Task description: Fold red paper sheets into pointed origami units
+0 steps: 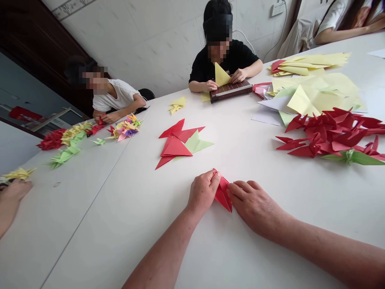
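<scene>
A partly folded piece of red origami paper (223,193) lies on the white table between my hands, with a narrow point toward me. My left hand (203,188) grips its left side near the top, thumb pressed on the paper. At its right edge, my right hand (252,204) has its fingers closed on the paper; the thumb is hidden. Just beyond sit several folded red paper pieces (176,145) with a light green folded piece (197,142) partly under them.
Red paper cranes (333,132) are heaped at right, by yellow paper sheets (325,90). Across the table (135,224), a person in black (225,60) folds yellow paper on a dark slatted board (231,90). Another person (117,96) sits by colourful cranes (128,127). Someone's hand (16,189) shows far left.
</scene>
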### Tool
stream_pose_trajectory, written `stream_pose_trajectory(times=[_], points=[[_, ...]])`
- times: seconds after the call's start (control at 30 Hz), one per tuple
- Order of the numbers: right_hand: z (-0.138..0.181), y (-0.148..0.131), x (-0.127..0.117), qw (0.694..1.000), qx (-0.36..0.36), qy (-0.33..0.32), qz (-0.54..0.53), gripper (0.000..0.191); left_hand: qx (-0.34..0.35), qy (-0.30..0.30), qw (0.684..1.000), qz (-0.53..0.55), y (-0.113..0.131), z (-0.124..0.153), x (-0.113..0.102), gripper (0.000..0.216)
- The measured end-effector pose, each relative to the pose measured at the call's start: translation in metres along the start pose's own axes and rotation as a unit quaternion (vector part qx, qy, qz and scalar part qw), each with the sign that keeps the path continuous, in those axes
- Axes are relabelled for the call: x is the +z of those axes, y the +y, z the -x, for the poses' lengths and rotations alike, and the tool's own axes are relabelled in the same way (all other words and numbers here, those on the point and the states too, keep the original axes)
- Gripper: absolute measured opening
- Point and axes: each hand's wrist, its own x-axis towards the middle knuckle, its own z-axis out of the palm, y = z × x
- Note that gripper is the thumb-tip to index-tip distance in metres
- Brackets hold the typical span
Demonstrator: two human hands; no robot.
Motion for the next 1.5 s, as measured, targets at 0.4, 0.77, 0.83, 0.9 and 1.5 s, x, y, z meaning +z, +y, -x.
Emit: stream_pose_trajectory(times=[0.4,0.77,0.83,0.9,1.5], points=[[-0.002,-0.001,0.0,1.0,0.01,0.009,0.0,0.032,-0.037,0.051,0.998,-0.03,-0.004,0.025,-0.002,0.012],[-0.008,0.0,-0.003,0.993,-0.115,0.005,0.018,0.027,-0.025,0.098,0.993,-0.059,-0.015,0.031,-0.003,0.016],[-0.013,0.0,-0.004,0.991,-0.133,0.0,0.025,0.027,-0.027,0.096,0.993,-0.064,-0.015,0.034,-0.005,0.01],[-0.017,-0.002,-0.004,0.989,-0.141,-0.005,0.031,0.028,-0.019,0.102,0.991,-0.084,-0.014,0.035,-0.006,0.01],[-0.023,-0.022,-0.003,0.991,-0.118,-0.049,0.039,0.037,-0.123,0.136,0.982,-0.038,-0.01,0.032,-0.003,0.03]])
